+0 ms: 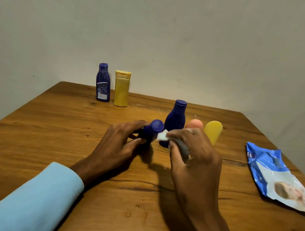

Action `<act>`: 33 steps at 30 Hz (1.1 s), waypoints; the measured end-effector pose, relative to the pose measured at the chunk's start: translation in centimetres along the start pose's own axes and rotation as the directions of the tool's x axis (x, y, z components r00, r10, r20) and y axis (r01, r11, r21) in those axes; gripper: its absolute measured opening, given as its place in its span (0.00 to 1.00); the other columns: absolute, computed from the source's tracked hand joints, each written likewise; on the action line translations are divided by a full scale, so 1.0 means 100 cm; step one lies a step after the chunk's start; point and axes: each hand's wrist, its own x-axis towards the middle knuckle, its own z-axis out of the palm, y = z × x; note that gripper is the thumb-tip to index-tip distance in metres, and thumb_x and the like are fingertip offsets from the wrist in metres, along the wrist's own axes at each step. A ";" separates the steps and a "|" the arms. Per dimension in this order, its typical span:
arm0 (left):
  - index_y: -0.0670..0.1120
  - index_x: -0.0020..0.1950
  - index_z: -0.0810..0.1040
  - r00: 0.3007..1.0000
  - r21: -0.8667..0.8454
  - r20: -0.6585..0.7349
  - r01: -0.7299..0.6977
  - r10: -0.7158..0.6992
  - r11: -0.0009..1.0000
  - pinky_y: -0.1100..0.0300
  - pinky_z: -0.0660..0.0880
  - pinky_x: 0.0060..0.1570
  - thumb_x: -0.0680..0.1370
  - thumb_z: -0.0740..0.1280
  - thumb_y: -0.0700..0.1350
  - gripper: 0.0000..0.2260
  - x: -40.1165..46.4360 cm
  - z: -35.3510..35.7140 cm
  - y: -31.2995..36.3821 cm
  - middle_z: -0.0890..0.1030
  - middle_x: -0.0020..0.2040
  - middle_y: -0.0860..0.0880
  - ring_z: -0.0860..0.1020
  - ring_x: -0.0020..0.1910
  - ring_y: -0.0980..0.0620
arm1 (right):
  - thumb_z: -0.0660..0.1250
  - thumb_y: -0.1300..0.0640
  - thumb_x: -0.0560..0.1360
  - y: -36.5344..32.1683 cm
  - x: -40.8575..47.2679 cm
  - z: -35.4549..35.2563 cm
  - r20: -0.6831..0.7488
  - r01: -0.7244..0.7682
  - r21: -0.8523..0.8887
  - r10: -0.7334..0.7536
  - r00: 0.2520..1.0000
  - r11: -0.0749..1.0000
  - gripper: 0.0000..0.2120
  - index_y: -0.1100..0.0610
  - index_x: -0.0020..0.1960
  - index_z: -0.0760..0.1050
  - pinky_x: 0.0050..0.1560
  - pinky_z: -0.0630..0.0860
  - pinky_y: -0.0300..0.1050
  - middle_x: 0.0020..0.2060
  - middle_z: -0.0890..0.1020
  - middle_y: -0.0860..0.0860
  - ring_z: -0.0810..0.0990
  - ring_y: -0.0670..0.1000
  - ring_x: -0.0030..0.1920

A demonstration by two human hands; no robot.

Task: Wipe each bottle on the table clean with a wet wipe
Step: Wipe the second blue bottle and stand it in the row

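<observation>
My left hand (118,140) grips a small dark blue bottle (153,128) at the middle of the wooden table (62,140), its cap tilted up to the right. My right hand (193,154) pinches a greyish wet wipe (164,137) whose white corner touches the bottle just below the cap. Right behind stand a larger blue bottle (175,117), a peach bottle (195,124) and a yellow bottle (213,130), the last two partly hidden by my right hand. At the far edge stand a blue labelled bottle (103,84) and a yellow bottle (121,90).
A blue and white wet wipe pack (276,176) lies flat at the right side of the table. A plain wall rises directly behind the table's far edge. Small wet spots show on the wood near the front edge.
</observation>
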 end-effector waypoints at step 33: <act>0.57 0.70 0.72 0.975 -0.204 0.074 0.222 -0.211 0.953 0.69 0.72 0.52 0.84 0.68 0.42 0.17 0.034 0.012 -0.004 0.78 0.62 0.60 0.76 0.61 0.67 | 0.72 0.60 0.80 0.034 0.113 -0.015 -0.032 -0.034 -0.066 0.032 0.999 0.997 0.08 0.52 0.57 0.86 0.52 0.77 0.32 0.55 0.86 0.48 0.81 0.42 0.54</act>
